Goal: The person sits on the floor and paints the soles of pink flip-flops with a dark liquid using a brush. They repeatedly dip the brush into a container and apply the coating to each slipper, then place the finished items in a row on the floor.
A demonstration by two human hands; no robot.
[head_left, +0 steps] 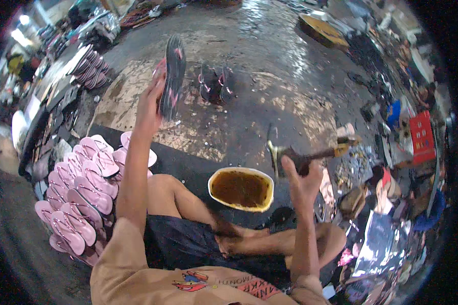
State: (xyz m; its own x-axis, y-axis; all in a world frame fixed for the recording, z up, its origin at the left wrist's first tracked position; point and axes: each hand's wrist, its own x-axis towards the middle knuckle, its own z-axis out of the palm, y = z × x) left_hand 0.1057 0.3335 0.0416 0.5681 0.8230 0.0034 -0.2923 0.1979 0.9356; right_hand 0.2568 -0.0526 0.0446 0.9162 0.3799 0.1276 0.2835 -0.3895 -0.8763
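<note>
- Two hands are up: the left hand (pixel 150 104) closes around a dark sandal (pixel 173 76), raised above the floor.
- Right hand (pixel 303 180) grips a brush (pixel 300 152) just beside the glue bowl (pixel 240 189).
- Pink sandals (pixel 81 188) lie stacked left.

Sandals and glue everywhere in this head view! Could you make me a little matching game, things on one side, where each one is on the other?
Things:
1. Dark sandal
2. Pink sandals
3. Bowl of brown liquid
4. Brush

Places:
A. On the floor by the person's knee
B. Stacked in rows at the person's left
C. Raised in the left hand
D. Gripped in the right hand

Pairs: 1-C, 2-B, 3-A, 4-D
</note>
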